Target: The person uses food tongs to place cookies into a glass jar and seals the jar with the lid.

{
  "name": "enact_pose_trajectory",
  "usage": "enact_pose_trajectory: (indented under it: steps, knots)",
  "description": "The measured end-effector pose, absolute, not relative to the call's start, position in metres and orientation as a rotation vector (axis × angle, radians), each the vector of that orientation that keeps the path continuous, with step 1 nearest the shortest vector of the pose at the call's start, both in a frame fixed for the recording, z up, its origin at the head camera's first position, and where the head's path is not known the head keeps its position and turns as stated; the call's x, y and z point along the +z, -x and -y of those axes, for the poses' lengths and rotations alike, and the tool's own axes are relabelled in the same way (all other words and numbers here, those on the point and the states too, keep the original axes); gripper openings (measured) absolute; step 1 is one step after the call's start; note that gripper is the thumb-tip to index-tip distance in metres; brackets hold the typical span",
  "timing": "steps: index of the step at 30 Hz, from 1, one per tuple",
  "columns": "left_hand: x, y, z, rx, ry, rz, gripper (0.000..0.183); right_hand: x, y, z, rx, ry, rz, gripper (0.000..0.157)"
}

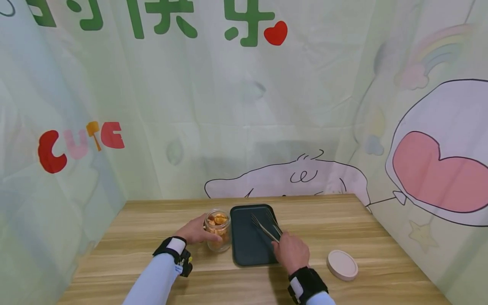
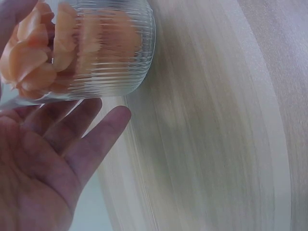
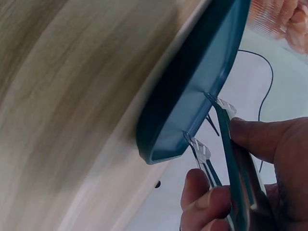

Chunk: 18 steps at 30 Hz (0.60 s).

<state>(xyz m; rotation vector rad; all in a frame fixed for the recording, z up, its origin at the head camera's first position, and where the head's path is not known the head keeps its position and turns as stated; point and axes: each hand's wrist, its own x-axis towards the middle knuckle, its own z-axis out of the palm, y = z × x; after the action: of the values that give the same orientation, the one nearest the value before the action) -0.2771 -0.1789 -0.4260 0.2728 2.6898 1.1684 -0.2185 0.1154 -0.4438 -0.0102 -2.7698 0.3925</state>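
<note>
A clear ribbed glass jar (image 1: 219, 243) full of orange, shell-like snack pieces (image 2: 36, 62) stands upright on the table, its mouth uncovered. My left hand (image 1: 195, 231) holds it from the left, thumb in front and fingers round the far side. Just right of the jar lies a dark rectangular tray (image 1: 245, 252). Metal tongs with forked tips (image 3: 239, 168) are in my right hand (image 1: 292, 253), pinched between thumb and fingers. Their two arms stand apart over the tray, with nothing between the tips. From the wrist view I cannot tell whether the tips touch the tray.
To the right of my right hand, a round whitish lid (image 1: 342, 265) lies on the wooden table (image 1: 312, 224). A printed cloth backdrop (image 1: 244, 106) rises behind the table and along both sides.
</note>
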Motion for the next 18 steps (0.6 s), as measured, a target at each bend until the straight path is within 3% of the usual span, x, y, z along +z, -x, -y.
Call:
enact_pose_trajectory:
  steps: [18]
  knots:
    - [-0.4230,0.2738,0.1777,1.167,-0.275,-2.691,0.085,-0.4503,0.2187,-0.1115,0.333,0.039,2.725,0.036]
